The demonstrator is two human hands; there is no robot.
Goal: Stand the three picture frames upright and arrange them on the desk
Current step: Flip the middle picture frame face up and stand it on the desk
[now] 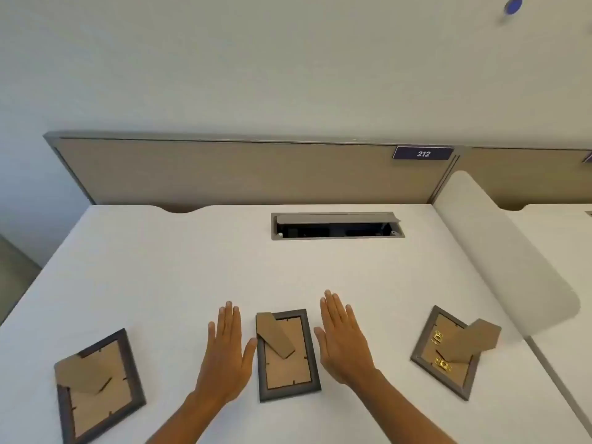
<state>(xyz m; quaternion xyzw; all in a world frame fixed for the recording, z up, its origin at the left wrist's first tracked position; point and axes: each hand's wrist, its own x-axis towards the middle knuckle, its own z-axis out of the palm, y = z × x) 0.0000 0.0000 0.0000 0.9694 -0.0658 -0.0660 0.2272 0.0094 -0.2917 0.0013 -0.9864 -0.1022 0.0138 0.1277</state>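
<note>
White desk (192,267) — three frames face-down: left frame (99,386); middle frame (288,355); right frame (448,350); both hands flat.

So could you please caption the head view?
Open left hand and right hand flank the middle frame, lying face down.

Matt white desk (192,267) — three frames with brown cardboard backs, the right frame (448,350) bearing shiny brass clips.

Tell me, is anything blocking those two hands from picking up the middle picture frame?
Nothing visible is. The left hand and right hand lie flat and open on the desk, one on each side of the middle frame, which lies face down with only bare desk between.
</note>
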